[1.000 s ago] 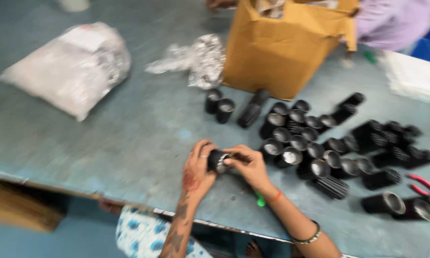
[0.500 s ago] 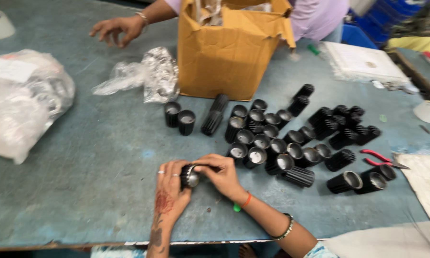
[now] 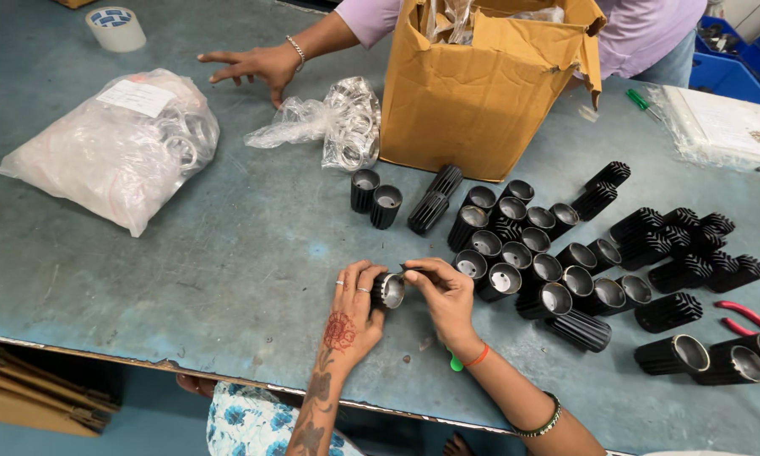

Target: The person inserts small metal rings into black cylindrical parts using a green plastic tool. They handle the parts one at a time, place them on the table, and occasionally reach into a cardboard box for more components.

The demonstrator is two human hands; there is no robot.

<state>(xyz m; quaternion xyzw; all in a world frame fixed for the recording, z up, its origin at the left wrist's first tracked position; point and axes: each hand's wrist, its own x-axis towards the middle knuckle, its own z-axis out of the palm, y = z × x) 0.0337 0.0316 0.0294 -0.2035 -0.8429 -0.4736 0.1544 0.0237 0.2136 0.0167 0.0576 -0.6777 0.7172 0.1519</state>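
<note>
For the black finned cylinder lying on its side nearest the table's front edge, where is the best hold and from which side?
Probably from above, hands closing across the ribbed barrel of the black finned cylinder at mid-length. It lies on its side with its top clear, while upright cylinders crowd its far side, and the ribs should give purchase.

On the worn blue-grey bench [image 3: 228,253], the left hand [image 3: 354,308] grips a black ribbed cylinder [image 3: 388,290] with a shiny metal inner rim, its open end turned toward the right hand [image 3: 443,295]. The right hand's fingers [image 3: 418,272] pinch at the top edge of that opening. Just right of the hands stands a crowd of like black cylinders [image 3: 532,253], some upright, some lying on their sides. Behind them sits an open cardboard box [image 3: 481,93]. A clear bag of rings [image 3: 118,143] lies far left, a smaller crumpled bag [image 3: 338,122] beside the box. Another person's hand [image 3: 253,66] rests flat near a tape roll [image 3: 114,27]. Red-handled pliers [image 3: 747,319] lie at the right edge.
</note>
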